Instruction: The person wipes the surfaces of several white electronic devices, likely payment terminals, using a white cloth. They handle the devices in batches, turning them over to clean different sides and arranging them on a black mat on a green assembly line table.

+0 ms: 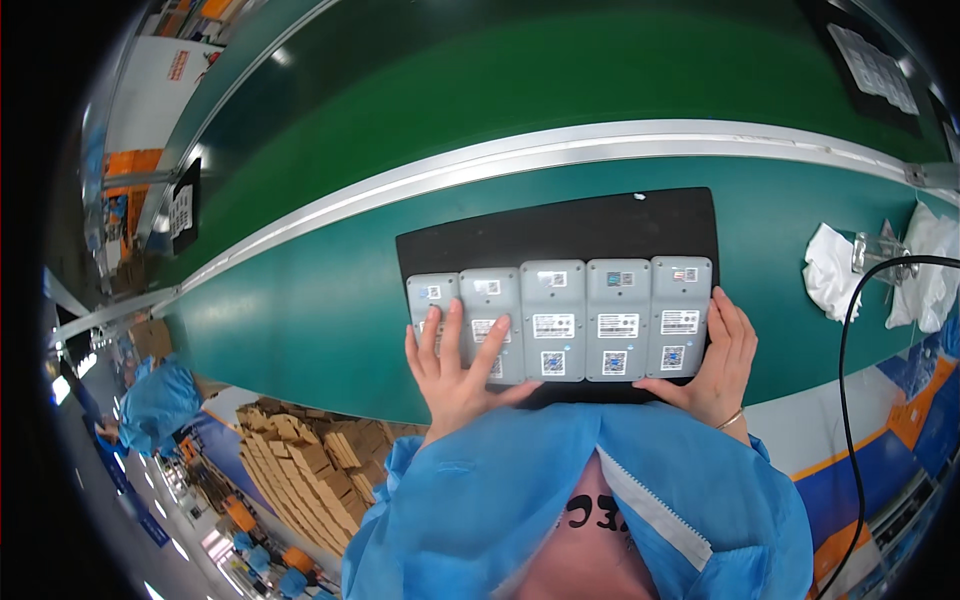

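Observation:
Several grey flat device housings (553,300) lie side by side in a row, with white printed labels and square codes facing up. Under them is a black mat (560,228) on the green bench. My left hand (458,375) spreads its fingers over the two leftmost housings, its thumb by their near edge. At the other end of the row, my right hand (722,370) rests against the side of the rightmost housing (680,320). Its fingers are stretched along that side and its thumb touches the near edge.
Beyond a metal rail (540,140) runs a green conveyor belt (500,75), carrying another black mat with grey devices (873,70) at far right. White crumpled bags (832,270) and a black cable (845,400) are at right. Stacked cardboard (310,470) stands lower left, near a person in blue (158,405).

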A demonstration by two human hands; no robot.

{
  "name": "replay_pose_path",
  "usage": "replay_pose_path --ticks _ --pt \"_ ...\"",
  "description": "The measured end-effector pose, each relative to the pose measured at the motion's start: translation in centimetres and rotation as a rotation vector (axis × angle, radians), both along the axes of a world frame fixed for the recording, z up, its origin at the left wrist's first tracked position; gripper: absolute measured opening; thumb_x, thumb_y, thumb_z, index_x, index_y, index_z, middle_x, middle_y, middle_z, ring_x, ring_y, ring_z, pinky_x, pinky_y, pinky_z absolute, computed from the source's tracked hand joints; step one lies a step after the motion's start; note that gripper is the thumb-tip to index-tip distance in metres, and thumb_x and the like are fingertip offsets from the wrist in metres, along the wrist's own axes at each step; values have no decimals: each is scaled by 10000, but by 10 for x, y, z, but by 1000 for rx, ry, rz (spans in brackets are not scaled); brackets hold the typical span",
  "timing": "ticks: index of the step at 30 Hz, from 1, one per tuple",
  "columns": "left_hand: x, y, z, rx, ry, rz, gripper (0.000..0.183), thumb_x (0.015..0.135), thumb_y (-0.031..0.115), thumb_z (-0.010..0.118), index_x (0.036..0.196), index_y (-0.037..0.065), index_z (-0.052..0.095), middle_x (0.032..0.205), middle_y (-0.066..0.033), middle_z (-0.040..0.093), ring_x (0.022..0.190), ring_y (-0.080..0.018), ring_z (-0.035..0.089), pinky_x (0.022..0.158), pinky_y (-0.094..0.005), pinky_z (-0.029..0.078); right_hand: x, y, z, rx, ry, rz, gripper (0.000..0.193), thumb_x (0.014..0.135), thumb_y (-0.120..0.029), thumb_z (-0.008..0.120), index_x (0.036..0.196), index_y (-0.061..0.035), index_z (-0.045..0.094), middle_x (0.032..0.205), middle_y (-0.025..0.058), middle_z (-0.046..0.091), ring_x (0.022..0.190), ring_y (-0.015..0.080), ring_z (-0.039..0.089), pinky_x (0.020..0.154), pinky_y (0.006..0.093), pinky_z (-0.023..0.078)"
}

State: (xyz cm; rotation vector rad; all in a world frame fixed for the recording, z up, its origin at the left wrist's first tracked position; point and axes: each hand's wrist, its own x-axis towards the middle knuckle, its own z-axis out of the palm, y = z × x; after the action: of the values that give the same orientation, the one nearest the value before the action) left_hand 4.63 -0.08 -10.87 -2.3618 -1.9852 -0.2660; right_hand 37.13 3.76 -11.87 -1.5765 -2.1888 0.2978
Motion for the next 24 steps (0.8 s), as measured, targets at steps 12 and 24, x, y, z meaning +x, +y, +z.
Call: replay_pose_path --ticks 12,24 --pt "-52 -19 -19 55 -464 149 1176 588 404 987 1529 18 397 1486 -226 504 1305 -409 489 1078 -502 382 9 29 -2 -36 51 -72 457 910 68 514 1332 -7 672 1378 183 616 1228 340 566 1061 415 432" --pt "-71 -23 -27 0 -1080 168 926 959 599 600 1586 -8 291 1537 -248 499 1461 -394 383 1177 -512 246 15 24 -9 -46 47 -88 401 950 57 474 1298 36 673 1404 212 584 1286 341 557 1104 408 423"
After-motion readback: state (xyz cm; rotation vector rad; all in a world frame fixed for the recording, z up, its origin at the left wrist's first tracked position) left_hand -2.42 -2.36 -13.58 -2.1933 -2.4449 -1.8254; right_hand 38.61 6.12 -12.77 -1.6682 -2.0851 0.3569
